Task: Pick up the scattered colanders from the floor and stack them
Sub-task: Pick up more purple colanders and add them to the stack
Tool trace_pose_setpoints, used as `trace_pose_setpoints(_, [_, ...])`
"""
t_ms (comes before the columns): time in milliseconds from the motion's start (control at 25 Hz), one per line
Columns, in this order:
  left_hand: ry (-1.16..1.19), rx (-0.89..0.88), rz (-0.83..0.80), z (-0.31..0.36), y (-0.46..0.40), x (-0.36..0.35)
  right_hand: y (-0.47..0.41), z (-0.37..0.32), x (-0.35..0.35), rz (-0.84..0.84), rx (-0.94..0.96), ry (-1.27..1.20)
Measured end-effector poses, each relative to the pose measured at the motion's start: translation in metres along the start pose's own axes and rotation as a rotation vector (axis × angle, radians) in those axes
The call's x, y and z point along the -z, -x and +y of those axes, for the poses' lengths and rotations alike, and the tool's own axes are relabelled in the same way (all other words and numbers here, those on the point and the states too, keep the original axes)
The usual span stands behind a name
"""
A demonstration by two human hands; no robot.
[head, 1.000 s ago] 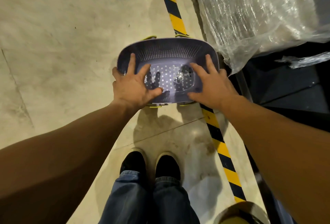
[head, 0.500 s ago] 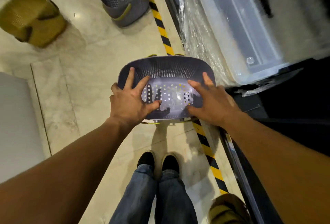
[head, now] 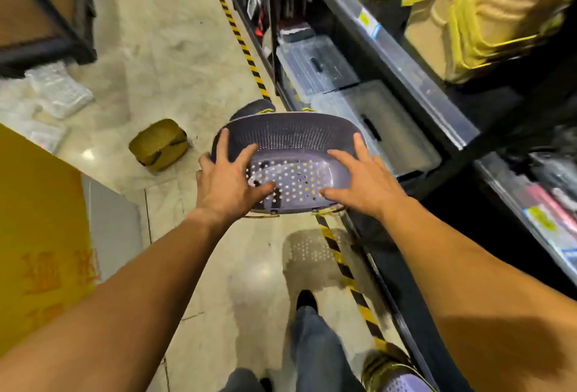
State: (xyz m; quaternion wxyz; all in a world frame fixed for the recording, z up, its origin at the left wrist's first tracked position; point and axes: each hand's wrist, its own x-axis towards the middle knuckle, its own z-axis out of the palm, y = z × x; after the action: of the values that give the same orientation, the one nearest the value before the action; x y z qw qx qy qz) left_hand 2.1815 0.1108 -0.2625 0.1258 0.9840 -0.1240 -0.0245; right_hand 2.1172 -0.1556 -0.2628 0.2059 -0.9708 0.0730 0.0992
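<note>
Where the picture is cut off at its bottom right corner, a purple colander [head: 398, 376] with a yellow-green part lies on the floor [head: 175, 57] beside the foot of the shelving, only partly in view and blurred. The person's jeans [head: 315, 351] and one dark shoe [head: 306, 299] show just left of it, over the black-and-yellow floor tape [head: 343, 270] that runs along the shelf rack [head: 402, 70].

Higher up, both hands grip a purple perforated colander [head: 287, 138] in the air, tilted so that its inside faces the camera. The left hand [head: 229, 184] clasps the left end of the near rim, thumb inside on the holed bottom and fingers spread up the left wall. The right hand [head: 363, 181] clasps the right end in the same way, thumb on the bottom and fingers reaching up the right side. Yellow-green handle pieces peek out under the near rim.

Directly behind the held colander, another purple colander [head: 253, 108] sits on the floor by the tape, mostly hidden. To the left, well apart, an olive-yellow colander [head: 159, 143] lies upside down on the floor. A yellow cardboard box [head: 37, 235] fills the left edge. On the right, clear plastic bins [head: 318, 67] stand on the bottom shelf, and stacked tan and yellow baskets [head: 474, 23] are blurred above.
</note>
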Motion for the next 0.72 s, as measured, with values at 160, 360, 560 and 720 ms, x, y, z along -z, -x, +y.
trace_pose_setpoints(160, [0.007,-0.118,0.022,0.015,0.070,0.071,0.105,-0.041,0.033,0.080,-0.094,-0.004])
trace_pose_setpoints(360, [-0.037,-0.329,0.027,0.037,0.151,0.105,0.242,-0.050,0.039,0.167,-0.209,-0.028])
trace_pose_setpoints(560, [-0.025,-0.538,-0.019,0.106,0.240,0.086,0.392,-0.013,0.022,0.176,-0.424,-0.069])
trace_pose_setpoints(720, [0.000,-0.683,-0.061,0.175,0.308,0.054,0.500,0.032,0.006,0.191,-0.566,-0.090])
